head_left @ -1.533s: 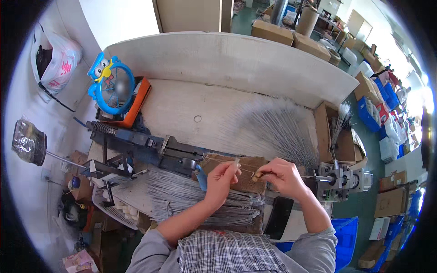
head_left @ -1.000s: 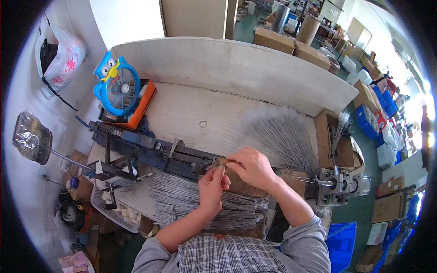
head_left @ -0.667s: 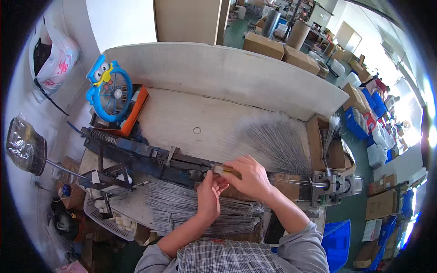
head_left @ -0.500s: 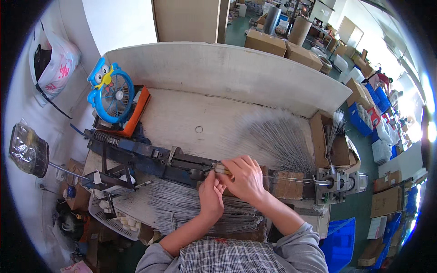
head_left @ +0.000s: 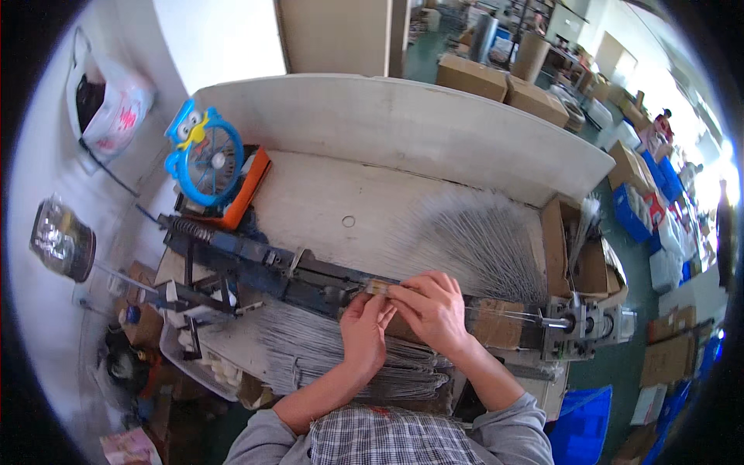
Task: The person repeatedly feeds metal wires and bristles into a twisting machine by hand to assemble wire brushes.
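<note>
Left hand (head_left: 366,332), right hand (head_left: 436,310): fingers pinching yellowish piece (head_left: 377,287) near dark rail (head_left: 267,267).

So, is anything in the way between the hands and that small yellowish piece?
Nothing visible is: the bare left hand and bare right hand both have fingertips right at the small yellowish piece. Blur hides the exact contact.
</note>
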Available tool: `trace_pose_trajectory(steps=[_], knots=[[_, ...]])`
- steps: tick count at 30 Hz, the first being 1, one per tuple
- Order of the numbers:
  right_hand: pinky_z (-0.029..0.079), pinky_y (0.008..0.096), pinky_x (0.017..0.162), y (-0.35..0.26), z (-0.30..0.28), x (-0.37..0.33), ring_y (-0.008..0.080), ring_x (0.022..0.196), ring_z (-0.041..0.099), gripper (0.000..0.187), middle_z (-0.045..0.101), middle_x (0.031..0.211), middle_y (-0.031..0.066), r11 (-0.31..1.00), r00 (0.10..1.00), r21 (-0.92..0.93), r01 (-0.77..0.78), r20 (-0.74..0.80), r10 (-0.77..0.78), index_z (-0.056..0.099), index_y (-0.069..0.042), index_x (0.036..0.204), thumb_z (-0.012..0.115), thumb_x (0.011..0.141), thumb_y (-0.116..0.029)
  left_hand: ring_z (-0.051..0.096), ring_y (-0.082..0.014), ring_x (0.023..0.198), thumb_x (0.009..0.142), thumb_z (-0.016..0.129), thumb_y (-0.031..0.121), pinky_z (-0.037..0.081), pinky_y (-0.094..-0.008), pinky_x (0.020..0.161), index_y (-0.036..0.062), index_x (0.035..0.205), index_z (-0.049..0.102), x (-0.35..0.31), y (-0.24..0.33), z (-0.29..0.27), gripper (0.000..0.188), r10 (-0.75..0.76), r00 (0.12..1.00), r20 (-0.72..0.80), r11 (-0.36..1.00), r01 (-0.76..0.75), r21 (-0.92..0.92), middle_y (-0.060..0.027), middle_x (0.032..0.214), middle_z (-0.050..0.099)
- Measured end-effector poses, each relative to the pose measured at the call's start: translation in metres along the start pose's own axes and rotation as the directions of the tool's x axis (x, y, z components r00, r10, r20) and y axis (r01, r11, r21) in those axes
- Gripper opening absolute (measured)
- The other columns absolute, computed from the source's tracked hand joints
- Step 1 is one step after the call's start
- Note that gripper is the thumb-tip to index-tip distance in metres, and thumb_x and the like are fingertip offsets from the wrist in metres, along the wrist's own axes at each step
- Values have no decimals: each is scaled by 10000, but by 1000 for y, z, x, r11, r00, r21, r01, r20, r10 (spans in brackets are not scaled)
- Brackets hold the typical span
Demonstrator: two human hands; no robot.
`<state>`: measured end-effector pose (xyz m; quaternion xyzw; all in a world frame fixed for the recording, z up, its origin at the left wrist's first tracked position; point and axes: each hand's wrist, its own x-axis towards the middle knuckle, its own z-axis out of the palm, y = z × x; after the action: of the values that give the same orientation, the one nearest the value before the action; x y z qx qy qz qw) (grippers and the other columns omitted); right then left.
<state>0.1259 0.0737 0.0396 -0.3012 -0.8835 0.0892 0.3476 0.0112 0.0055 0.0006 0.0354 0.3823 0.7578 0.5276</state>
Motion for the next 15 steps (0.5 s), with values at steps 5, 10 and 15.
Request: trace_pose_trajectory(steps=[5, 10, 15], knots=[[468, 347, 738, -23, -13, 0, 238, 814, 602, 263, 650, 880, 55, 998, 996, 50, 30, -87, -25, 708, -64, 954, 752, 696, -88, 630, -162, 929, 922, 527, 123, 474, -306, 880, 25, 969, 596, -2, 2, -1, 129, -13, 999, 39, 1000, 14, -26, -86, 988, 654], [495, 285, 630, -27, 20, -25, 182, 689, 620, 254, 679, 870, 117, 816, 952, 495, -297, 219, 214, 659, -22, 1103, 661, 871, -125, 634, -174, 913, 954, 429, 199, 486, -292, 812, -18, 1040, 597, 0, 9, -1, 287, -67, 995, 72, 997, 69, -22, -113, 1005, 663], [495, 234, 619, -24, 15, -25, 73, 708, 590, 326, 651, 818, 35, 588, 803, 549, -594, 454, 386, 563, -32, 1258, 548, 963, -170, 640, -156, 857, 941, 500, 200, 515, -283, 754, 12, 977, 623, -1, 7, -10, 227, -157, 983, 96, 983, 165, -79, -85, 945, 666]])
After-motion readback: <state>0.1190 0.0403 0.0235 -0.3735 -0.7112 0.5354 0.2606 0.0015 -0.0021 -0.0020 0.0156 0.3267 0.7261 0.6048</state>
